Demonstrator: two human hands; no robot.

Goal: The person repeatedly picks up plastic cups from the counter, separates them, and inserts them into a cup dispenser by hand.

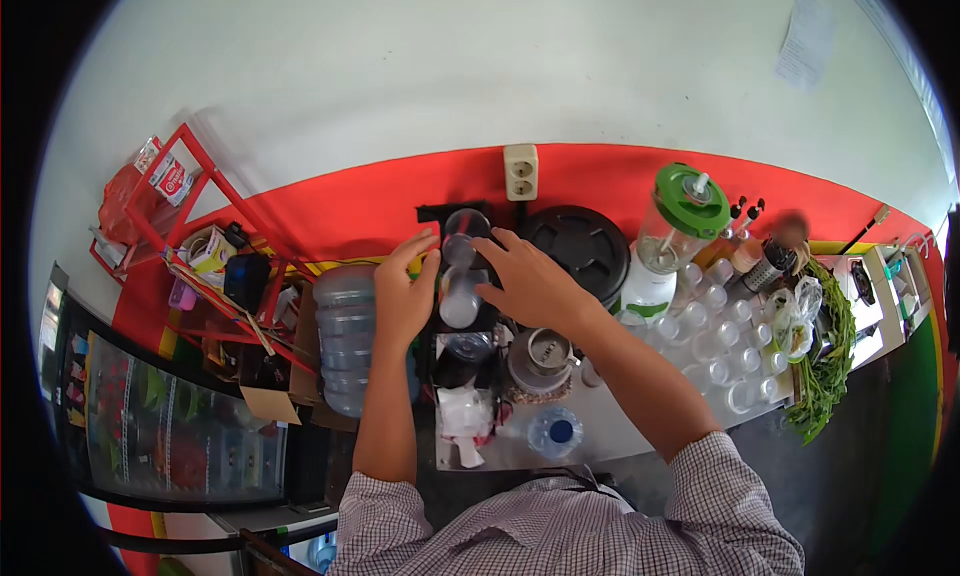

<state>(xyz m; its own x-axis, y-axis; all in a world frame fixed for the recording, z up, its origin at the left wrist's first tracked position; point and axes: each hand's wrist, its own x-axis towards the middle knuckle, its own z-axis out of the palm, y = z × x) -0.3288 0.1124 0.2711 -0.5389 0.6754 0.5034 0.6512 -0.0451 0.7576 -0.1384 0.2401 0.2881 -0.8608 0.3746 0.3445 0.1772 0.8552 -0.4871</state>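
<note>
Clear plastic cups (460, 306) line up between our loosely spread left hand (402, 296) and our nearer right hand (542, 284), long axis toward the wall (400, 188); whether our right fingers pinch them, we cannot tell.

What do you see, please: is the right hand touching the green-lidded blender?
Apart: the head view shows the round black lid between the right hand and the green-lidded blender.
</note>
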